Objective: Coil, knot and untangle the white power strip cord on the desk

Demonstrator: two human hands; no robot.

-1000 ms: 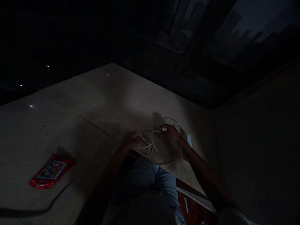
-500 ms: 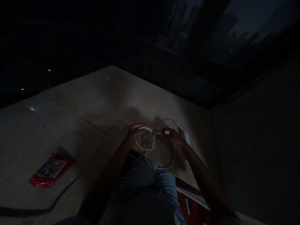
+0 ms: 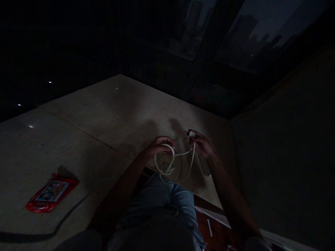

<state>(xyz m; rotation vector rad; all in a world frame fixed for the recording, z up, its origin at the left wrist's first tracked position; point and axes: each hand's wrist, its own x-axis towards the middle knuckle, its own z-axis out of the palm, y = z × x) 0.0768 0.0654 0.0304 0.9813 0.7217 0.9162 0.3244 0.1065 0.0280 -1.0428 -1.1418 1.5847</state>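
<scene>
The right hand [image 3: 203, 143] has moved away from the left hand [image 3: 156, 147] and toward the table's far edge, taking the plug [image 3: 192, 134] with it — the gap between the hands is now wider, with cord [image 3: 173, 151] strung across it. The right thumb and fingers are closed in a pinch on the plug, which sits at their tips, raised over the table [image 3: 110, 115]. The left hand is half curled, a loop of cord running across its fingers; how tightly it grips, I cannot tell in this light. The rest of the cord hangs in loops below and between the hands, the lowest dipping past the table's near edge in front of the jeans [image 3: 157, 195]. The block [image 3: 205, 166] lies toward the table's right edge, partly hidden by the right hand and wrist. Well apart from both hands, the red packet [image 3: 52, 192] lies on the table's left part — a dark strip [image 3: 28, 237] near it.
</scene>
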